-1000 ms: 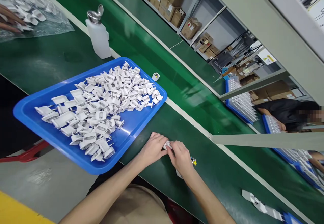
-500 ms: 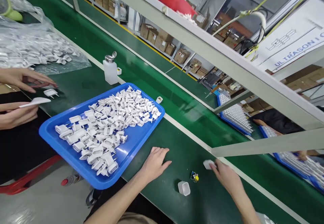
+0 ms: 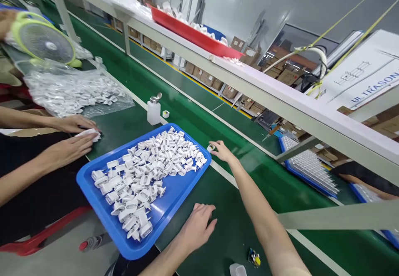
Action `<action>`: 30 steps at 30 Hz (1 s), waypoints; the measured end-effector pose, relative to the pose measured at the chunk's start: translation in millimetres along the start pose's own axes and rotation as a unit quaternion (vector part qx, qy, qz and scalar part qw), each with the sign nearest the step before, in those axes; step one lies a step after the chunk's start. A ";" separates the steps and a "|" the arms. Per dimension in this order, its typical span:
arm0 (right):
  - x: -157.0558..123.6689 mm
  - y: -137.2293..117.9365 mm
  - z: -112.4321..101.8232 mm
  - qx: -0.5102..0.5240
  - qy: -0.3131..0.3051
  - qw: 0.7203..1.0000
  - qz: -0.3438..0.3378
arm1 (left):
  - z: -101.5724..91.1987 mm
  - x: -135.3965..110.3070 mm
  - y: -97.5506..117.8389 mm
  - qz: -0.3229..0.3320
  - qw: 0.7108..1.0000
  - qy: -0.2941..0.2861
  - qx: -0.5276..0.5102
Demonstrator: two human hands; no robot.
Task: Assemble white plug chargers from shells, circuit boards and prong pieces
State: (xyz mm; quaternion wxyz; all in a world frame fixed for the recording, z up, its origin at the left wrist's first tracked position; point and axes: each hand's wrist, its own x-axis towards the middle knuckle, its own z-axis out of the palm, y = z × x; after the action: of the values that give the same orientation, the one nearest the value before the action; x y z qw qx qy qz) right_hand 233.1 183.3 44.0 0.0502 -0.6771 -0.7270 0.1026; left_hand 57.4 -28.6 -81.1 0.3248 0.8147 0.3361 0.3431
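The right hand (image 3: 222,151) reaches far forward, its fingertips pinching a small white charger part (image 3: 211,147) lying on the green conveyor belt (image 3: 187,101), just beyond the far corner of the blue tray (image 3: 168,203) of white plug pieces. The left hand (image 3: 199,226) rests flat and spread on the belt, close beside the tray's near edge.

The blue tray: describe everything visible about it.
The blue tray is a shallow rectangular tray with a raised rim and rounded corners; it looks like glossy plastic. It lies flat on the green bench, one corner jutting over the near edge. A loose heap of small white plug parts covers most of it, leaving the right side bare. No hand touches it; the left hand rests on the bench just beside it.
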 end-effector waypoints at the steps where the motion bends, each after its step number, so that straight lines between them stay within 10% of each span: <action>1: 10.0 -0.3 1.9 0.002 -0.008 1.000 -0.014 | -0.4 -0.2 0.1 -0.003 1.000 0.003 0.000; 4: -2.5 8.4 5.6 0.004 -0.016 0.999 -0.046 | 1.3 -1.0 0.1 -0.020 1.000 0.016 -0.009; 12: -164.9 11.3 20.2 0.079 -0.166 0.968 -0.172 | 13.2 0.4 -2.2 -0.095 0.992 0.068 -0.054; 23: -53.2 -74.8 65.7 0.029 0.016 0.990 -0.134 | 5.8 1.0 -3.6 -0.066 0.997 0.042 -0.024; 30: -139.2 -38.4 43.5 0.097 0.047 0.988 -0.113 | 11.2 1.0 -8.6 -0.075 0.995 0.043 -0.053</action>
State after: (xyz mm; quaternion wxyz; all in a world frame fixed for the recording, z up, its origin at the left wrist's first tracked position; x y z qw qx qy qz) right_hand 197.3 38.9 19.2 0.1605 -0.5863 -0.7825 0.1344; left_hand 63.9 -26.3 -93.5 0.3781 0.7533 0.3912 0.3695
